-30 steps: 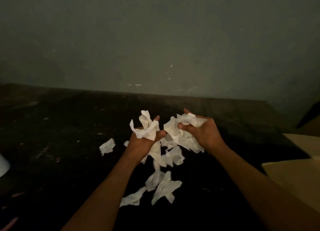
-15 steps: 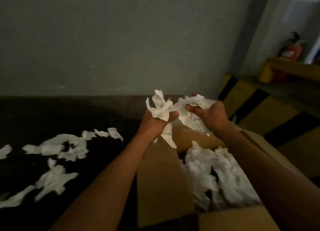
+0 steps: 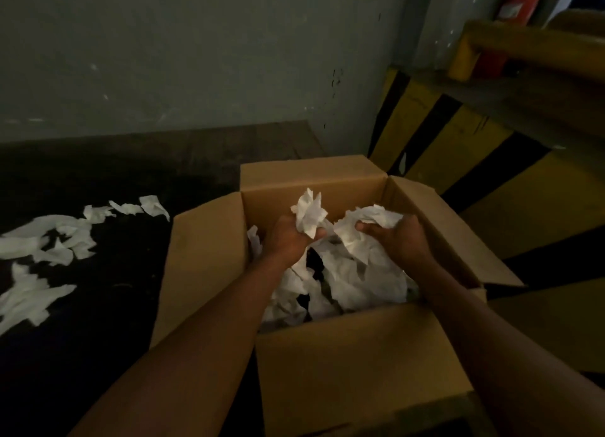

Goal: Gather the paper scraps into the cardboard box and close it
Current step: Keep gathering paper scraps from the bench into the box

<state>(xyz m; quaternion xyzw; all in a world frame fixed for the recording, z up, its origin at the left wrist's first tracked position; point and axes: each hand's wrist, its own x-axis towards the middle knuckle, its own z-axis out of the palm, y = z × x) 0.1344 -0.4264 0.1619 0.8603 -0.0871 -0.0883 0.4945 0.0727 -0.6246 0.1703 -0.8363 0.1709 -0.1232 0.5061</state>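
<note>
both hands hang over the open cardboard box (image 3: 360, 348), its four flaps spread outward. the left hand (image 3: 288, 240) is clenched round a crumpled paper wad (image 3: 309, 215); the right hand (image 3: 397, 240) grips another wad (image 3: 366, 223). white paper scraps (image 3: 340, 282) fill the box, and loose scraps (image 3: 49, 246) lie on the dark desk (image 3: 98, 354) to its left.

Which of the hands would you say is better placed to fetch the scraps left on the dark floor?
Left. The left hand is nearer the loose paper scraps, which lie left of the cardboard box. The right hand is farther away. Both grip paper over the box and must release first.
</note>
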